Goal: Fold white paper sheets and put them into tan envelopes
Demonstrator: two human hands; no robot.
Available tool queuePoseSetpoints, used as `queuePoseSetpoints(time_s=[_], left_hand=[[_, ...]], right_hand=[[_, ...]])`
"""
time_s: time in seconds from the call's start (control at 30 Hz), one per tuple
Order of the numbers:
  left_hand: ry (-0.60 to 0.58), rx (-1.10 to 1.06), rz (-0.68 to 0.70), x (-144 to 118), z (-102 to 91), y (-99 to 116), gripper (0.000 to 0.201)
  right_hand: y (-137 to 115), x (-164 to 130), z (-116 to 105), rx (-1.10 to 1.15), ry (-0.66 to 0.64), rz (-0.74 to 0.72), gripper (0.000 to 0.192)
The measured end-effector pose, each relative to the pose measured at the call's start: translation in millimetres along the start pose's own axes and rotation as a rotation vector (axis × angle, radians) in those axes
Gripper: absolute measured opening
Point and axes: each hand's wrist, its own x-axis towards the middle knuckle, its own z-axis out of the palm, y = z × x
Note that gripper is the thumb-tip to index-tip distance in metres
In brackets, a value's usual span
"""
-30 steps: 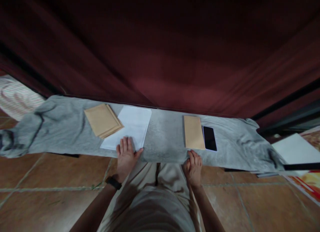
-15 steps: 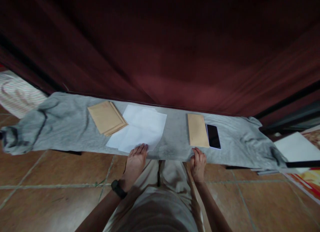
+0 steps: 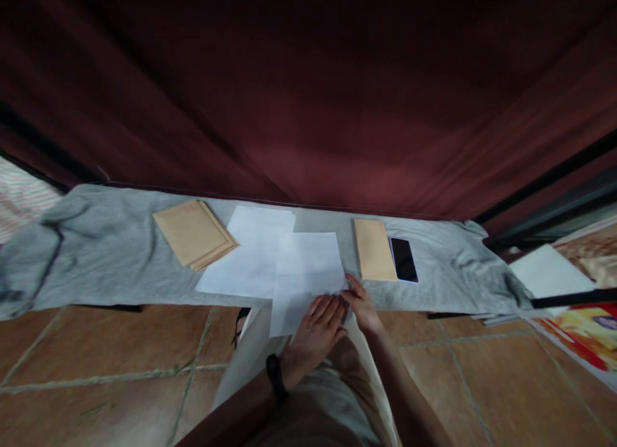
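Observation:
A white sheet of paper (image 3: 308, 261) overhangs the front edge of the cloth-covered surface. My left hand (image 3: 321, 325) lies on its lower right part, fingers stretched out flat. At the sheet's right edge, my right hand (image 3: 361, 304) has its thumb and fingers closed on the paper, close beside my left fingertips. More white sheets (image 3: 245, 257) are partly under this one, to the left. Farther left, a stack of brown envelopes (image 3: 193, 232) overlaps them. A single brown envelope (image 3: 375, 249) lies right of the sheet, beside a dark-screened phone (image 3: 403, 259).
A grey cloth (image 3: 116, 241) with wrinkled ends covers the narrow surface. Behind it hangs a dark red curtain (image 3: 308, 132). Dark bars and a white board (image 3: 552, 270) are at the right. Below is a tiled floor (image 3: 144, 344).
One white sheet has come off the pile, rightward and toward me. My left hand has moved right onto it, and my right hand has moved left to its edge.

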Motion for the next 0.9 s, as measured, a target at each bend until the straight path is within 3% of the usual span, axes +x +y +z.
queuePoseSetpoints(time_s=[0.1,0.2,0.27,0.33,0.47,0.6,0.77,0.83,0.9], left_hand=[[0.121,-0.128,-0.071,-3.5,-24.5,-34.0,0.048],[0.306,-0.122,-0.360,1.8,-45.0,-83.4,0.046],[0.283,-0.036,-0.415,10.8,-49.5,-112.5,0.044],[0.183,0.020,-0.348,22.7,-46.4,-132.3,0.042],[0.050,0.103,-0.215,45.9,-32.3,-149.3,0.049],[0.058,0.163,-0.287,55.1,-29.6,-163.3,0.057],[0.083,0.109,-0.344,51.2,-39.9,-176.0,0.063],[0.129,-0.038,-0.373,49.5,-45.7,-175.2,0.058],[0.231,-0.351,-0.437,48.1,-51.4,-171.2,0.048]], right_hand=[[-12.6,0.8,-11.1,0.119,0.027,0.034,0.063],[-29.4,0.1,-25.5,0.127,0.098,0.013,0.071],[-37.9,-1.9,-31.6,0.107,0.065,0.010,0.074],[-42.7,-4.8,-32.6,0.089,0.050,0.006,0.074],[-43.9,-9.5,-26.9,0.067,0.080,-0.019,0.071],[-41.4,-10.4,-27.5,-0.001,0.099,-0.082,0.063],[-45.4,-8.0,-27.1,-0.055,0.081,-0.118,0.059],[-55.2,-5.8,-21.0,-0.003,0.067,-0.096,0.062],[-70.6,-2.4,-13.0,0.060,0.072,-0.106,0.064]])
